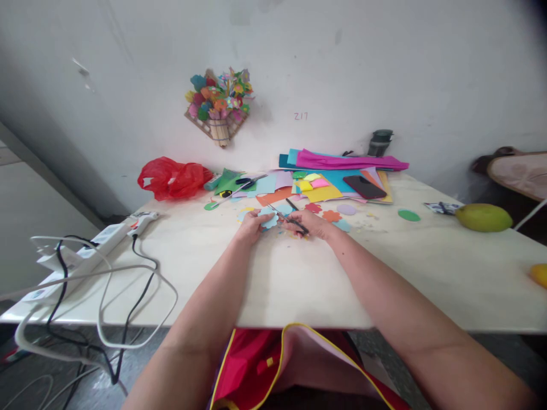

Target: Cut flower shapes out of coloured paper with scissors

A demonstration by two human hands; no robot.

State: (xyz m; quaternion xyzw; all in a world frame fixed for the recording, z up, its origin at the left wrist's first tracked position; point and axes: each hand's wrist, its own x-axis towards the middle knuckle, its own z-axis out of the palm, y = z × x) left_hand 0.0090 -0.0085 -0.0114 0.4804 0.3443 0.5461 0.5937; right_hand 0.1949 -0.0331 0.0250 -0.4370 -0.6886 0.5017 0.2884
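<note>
My left hand (252, 224) pinches a light-blue paper flower (269, 218) with a scalloped edge, held just above the table. My right hand (308, 222) is closed round the dark handles of a pair of scissors (299, 226), whose blades point left and up towards the flower. Whether the blades touch the paper I cannot tell. Beyond my hands lie a red paper flower (313, 208), an orange paper flower (331, 216) and a lilac paper oval (346, 209). Small paper scraps are scattered around them.
Coloured paper sheets (325, 193), a phone (364, 187) and a second pair of scissors (250, 181) lie at the back. A red plastic bag (173, 178) is back left. A power strip (92, 250) with loose cables runs along the left edge. A yellow-green fruit (482, 217) sits right.
</note>
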